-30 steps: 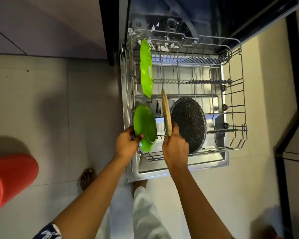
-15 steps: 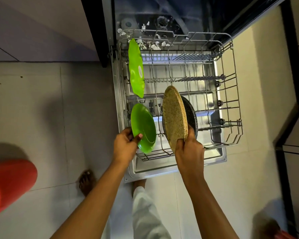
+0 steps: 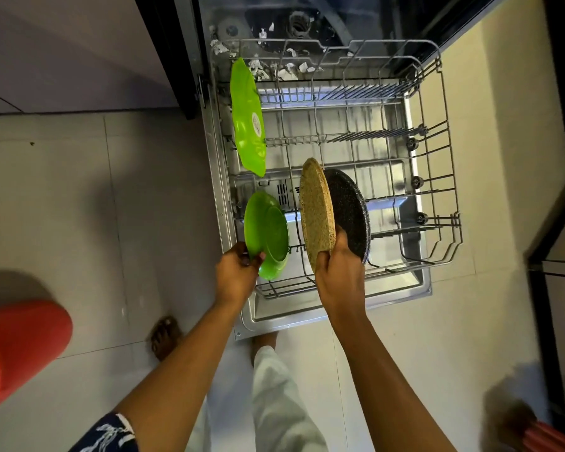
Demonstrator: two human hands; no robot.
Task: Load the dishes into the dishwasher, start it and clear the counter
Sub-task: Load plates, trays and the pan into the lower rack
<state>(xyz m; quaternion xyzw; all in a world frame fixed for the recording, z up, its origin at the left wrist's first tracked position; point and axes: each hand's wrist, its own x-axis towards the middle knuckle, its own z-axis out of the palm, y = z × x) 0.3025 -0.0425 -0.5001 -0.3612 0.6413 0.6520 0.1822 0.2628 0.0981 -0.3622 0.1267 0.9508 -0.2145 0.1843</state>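
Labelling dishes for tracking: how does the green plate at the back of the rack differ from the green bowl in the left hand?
The green plate stands untouched in the rack; the left hand grips the green bowl by its rim. The plate is flat with a white label; the bowl is deeper, no label visible. Both are bright green and on edge.

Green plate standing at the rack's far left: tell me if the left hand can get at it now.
Probably not yet: the left hand grips the green bowl. The way itself looks free: nothing stands between it and the green plate in the rack.
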